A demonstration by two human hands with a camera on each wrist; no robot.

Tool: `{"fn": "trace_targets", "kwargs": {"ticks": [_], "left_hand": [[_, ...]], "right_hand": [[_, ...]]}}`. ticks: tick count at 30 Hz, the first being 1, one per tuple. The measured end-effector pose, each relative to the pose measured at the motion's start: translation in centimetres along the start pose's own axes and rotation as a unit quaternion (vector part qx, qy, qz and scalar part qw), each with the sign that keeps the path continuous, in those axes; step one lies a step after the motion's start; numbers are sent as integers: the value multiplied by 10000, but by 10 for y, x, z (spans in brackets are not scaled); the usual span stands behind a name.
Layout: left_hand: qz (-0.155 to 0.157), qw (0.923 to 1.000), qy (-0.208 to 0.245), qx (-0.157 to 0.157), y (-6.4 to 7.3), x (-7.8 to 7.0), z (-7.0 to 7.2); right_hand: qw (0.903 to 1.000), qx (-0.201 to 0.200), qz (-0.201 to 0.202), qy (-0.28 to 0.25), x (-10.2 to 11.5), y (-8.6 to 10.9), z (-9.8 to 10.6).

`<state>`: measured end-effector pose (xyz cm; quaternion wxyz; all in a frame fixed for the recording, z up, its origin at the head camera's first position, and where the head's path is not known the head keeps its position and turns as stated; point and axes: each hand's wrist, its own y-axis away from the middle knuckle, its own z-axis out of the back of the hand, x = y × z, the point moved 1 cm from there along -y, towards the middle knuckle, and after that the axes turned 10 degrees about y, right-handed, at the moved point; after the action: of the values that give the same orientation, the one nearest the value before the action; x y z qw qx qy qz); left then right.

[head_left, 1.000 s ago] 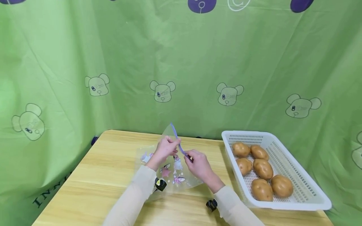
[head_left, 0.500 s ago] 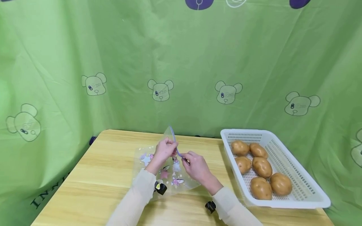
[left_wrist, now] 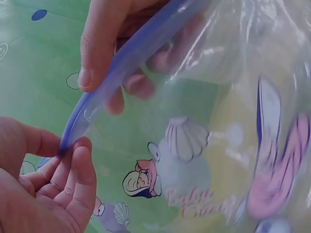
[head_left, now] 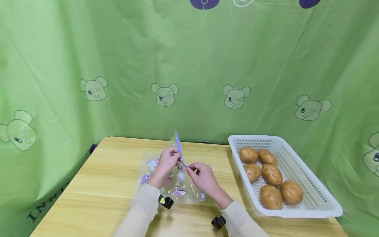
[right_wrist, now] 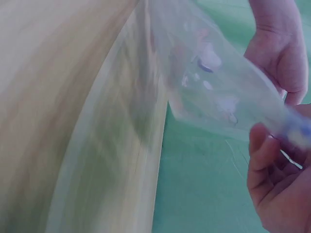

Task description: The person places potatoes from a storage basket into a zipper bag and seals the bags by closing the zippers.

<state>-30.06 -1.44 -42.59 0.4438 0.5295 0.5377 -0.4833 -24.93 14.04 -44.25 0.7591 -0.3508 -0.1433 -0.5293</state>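
Note:
A clear plastic zip bag (head_left: 177, 192), printed with cartoon figures, lies partly on the table, its mouth edge lifted. A blue-purple zip strip (head_left: 178, 144) runs along that edge and points up at its far end. My left hand (head_left: 167, 161) pinches the strip partway along. Close by, my right hand (head_left: 205, 177) pinches the strip's nearer end. In the left wrist view, the left hand (left_wrist: 53, 184) holds the strip between thumb and fingers, with the right hand (left_wrist: 114, 53) above it. The right wrist view has the bag film (right_wrist: 214, 73) stretching towards the hands.
A white perforated plastic basket (head_left: 322, 197) stands on the right of the wooden table (head_left: 97, 184). Several potatoes (head_left: 271, 175) lie inside it. Behind the table hangs a green curtain (head_left: 189, 49) with bear-head prints.
Both hands have come slightly lower and nearer, still holding the strip. The strip now shows broader and straighter above the left hand. The head view has shifted a little.

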Motion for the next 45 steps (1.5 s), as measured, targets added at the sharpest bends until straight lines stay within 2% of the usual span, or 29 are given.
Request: {"fn": "trace_targets", "kwargs": {"ticks": [4, 8, 13, 15, 22, 24, 26, 30, 35, 37, 43, 45], "left_hand": [[-81, 10000, 38, 2, 1, -2, 0], [-79, 9999, 55, 133, 4, -10, -1], [113, 9996, 143, 204, 4, -12, -2], [85, 9997, 161, 179, 0, -7, -2], [19, 9999, 56, 103, 2, -9, 0], [38, 9998, 154, 121, 1, -9, 1], [111, 9989, 441, 134, -1, -8, 3], [210, 9953, 932, 127, -4, -5, 7], [241, 9961, 846, -15, -5, -2, 8], [234, 9963, 830, -60, -5, -2, 9], [23, 9958, 910, -7, -6, -5, 10], [-33, 9957, 924, -4, -6, -5, 11]], "right_hand": [[9943, 226, -568, -868, -1, 2, 0], [9863, 263, -943, -1330, 0, 2, 0], [9849, 209, -1014, -1387, 2, 0, 2], [9856, 152, -1016, -1344, 2, 0, 2], [9900, -80, -937, -1055, 3, 0, -2], [9880, -61, -985, -1185, 3, -1, -3], [9832, 7, -1044, -1497, 2, -1, -3], [9676, 172, -1175, -2229, 1, -3, -3], [9449, 495, -1419, -2907, 0, -5, -4], [9292, 622, -1539, -3301, -1, -6, -4], [8705, 826, -1829, -4495, -5, -8, -2], [8559, 836, -1898, -4738, -6, -8, -1]]}}
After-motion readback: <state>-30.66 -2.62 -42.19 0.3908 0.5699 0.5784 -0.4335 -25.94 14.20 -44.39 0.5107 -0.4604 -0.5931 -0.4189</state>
